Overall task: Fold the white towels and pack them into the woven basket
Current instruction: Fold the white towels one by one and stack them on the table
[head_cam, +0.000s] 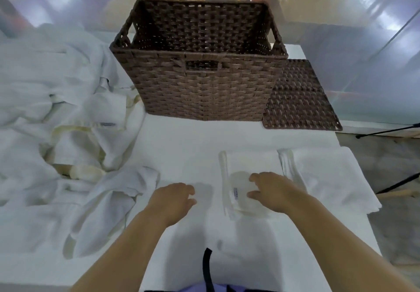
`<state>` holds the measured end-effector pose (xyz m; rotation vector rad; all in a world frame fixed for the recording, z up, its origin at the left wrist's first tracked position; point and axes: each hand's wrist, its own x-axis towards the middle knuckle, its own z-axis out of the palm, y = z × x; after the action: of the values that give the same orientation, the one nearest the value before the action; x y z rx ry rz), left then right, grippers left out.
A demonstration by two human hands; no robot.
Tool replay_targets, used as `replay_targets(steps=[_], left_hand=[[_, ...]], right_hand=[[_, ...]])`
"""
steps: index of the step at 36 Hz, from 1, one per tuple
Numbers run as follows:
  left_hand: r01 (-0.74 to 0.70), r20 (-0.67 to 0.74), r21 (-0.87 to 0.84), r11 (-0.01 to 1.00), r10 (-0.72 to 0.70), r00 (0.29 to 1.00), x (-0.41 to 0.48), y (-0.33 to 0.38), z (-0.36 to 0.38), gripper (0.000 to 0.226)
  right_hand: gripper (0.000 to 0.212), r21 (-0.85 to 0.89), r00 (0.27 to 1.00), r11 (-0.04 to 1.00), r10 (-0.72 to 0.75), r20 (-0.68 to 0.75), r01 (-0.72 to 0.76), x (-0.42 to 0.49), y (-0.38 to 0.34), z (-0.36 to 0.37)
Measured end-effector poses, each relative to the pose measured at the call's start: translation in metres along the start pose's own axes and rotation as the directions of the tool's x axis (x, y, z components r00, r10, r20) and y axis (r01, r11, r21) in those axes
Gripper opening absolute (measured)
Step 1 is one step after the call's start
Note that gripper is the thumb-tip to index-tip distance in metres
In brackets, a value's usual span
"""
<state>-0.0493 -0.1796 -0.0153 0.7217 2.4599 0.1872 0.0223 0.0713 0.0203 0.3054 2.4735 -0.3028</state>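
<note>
The right hand [270, 191] curls its fingers round a folded towel [250, 162] on the near surface [181, 146], likely to keep the fold tidy. The left hand [175, 197] is loose and holds nothing. The woven basket [200, 82] waits farther back, open on top. More towels [56, 110] lie heaped on the left.

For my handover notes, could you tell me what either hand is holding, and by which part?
The left hand holds nothing. The right hand rests on the folded white towel near its label; whether it grips there cannot be told.
</note>
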Motion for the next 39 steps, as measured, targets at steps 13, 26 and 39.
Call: replay_targets(steps=[13, 26, 39], left_hand=[[0.223, -0.253, -0.223, 0.949, -0.277, 0.927, -0.097, -0.092, -0.012, 0.03], [0.312, -0.304, -0.173, 0.934, -0.351, 0.885, -0.152, -0.225, -0.014, 0.057], [0.087, -0.264, 0.131, 0.988, -0.05, 0.963, -0.122, -0.289, -0.019, 0.055]], right_hand=[[0.052, -0.105, 0.942, 0.943, -0.298, 0.155, 0.316, 0.03, -0.119, 0.014], [0.064, -0.058, 0.814, 0.818, -0.575, -0.08, 0.572, 0.043, -0.276, 0.042], [0.021, -0.266, 0.859, 0.85, -0.497, -0.118, 0.455, 0.046, -0.317, 0.055]])
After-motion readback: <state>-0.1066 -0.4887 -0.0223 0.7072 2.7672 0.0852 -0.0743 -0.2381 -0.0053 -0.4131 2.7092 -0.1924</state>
